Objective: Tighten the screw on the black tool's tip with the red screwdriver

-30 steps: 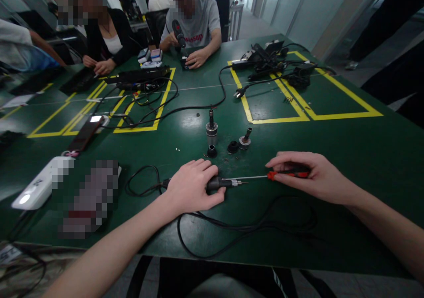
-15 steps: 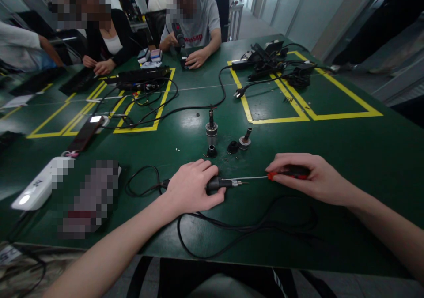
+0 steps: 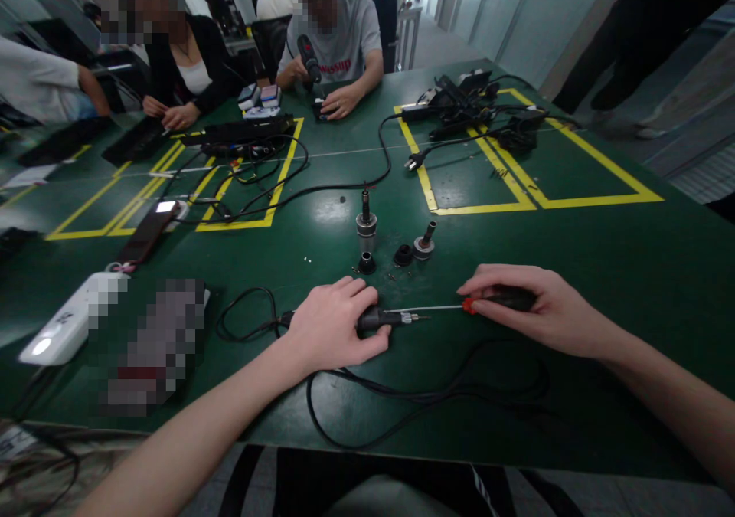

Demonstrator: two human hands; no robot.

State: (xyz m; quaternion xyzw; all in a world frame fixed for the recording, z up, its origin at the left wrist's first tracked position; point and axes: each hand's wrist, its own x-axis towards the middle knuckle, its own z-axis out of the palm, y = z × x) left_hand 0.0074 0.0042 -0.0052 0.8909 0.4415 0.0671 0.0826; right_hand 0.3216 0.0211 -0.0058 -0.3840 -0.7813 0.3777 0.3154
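Note:
My left hand [image 3: 331, 325] presses a black corded tool [image 3: 380, 319] flat on the green table [image 3: 602, 264]; its metal tip points right. My right hand [image 3: 531, 308] grips a screwdriver [image 3: 453, 307] with a red and black handle, its thin shaft reaching left to the tool's tip. The tool's black cord [image 3: 425, 398] loops along the table's near edge. Just beyond my hands stand loose metal parts: an upright chuck-like piece [image 3: 366, 224], a small black ring [image 3: 367, 263], a black cap [image 3: 403, 255] and a small spindle [image 3: 426, 243].
Yellow tape outlines mark the table. A white box [image 3: 69, 322] and a phone [image 3: 148, 230] lie at the left. Cables and a plug [image 3: 416, 161] run across the middle; black chargers [image 3: 459, 103] are piled far right. Other people sit working at the far side.
My hands and the tool stay almost still; the screwdriver handle has turned slightly in my right hand.

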